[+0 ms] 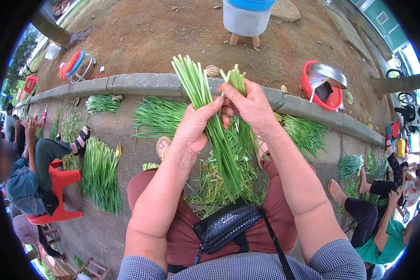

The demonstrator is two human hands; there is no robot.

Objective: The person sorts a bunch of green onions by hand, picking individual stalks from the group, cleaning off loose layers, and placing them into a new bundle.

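Observation:
My left hand [196,122] is wrapped around a long bunch of chives [219,144], its pale cut ends pointing up and away and its green leaves hanging down over my lap. Close beside it, my right hand [252,105] grips a smaller bunch of chives [236,78], the pale ends showing above my fingers. The two hands nearly touch at the fingertips. Between my feet lies a loose heap of trimmed leaves [221,179]. Ahead of my left foot a pile of chives [158,115] is spread out, and another pile [304,132] lies ahead of my right foot.
A stone kerb [140,85] curves across in front of me. Beyond it are a red basin [330,103] with a metal bowl and a grey tub [247,19] on wooden legs. A large chive pile [100,172] lies at left, near a person on a red stool [60,186]. More people sit at right.

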